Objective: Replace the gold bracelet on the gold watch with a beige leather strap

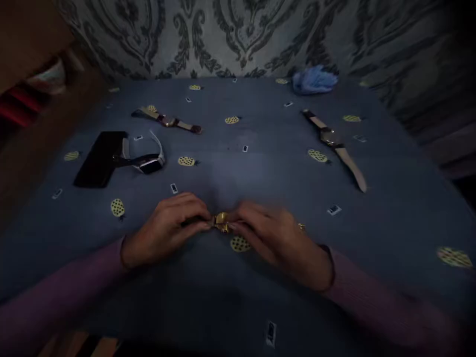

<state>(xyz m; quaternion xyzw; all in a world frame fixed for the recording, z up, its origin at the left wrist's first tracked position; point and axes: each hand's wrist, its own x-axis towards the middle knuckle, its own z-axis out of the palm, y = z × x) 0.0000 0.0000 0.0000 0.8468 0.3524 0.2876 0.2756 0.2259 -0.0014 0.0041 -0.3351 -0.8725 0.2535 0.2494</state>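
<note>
A small gold watch (222, 218) lies low over the table between my hands; its face cannot be made out in the dim light. My left hand (169, 228) pinches its left side with thumb and forefinger. From the other side, the closed fingers of my right hand (277, 235) grip it, slightly blurred. A bit of gold (301, 227) shows beyond the right hand's knuckles, perhaps the end of the band. Most of the watch band is hidden by the fingers.
A light-strapped watch (169, 121) lies at the back left, near a white-banded smartwatch (150, 166) touching a black phone (99, 161). Another strap watch (329, 136) lies at the right. A crumpled blue cloth or bag (315, 80) sits by the patterned wall (243, 37).
</note>
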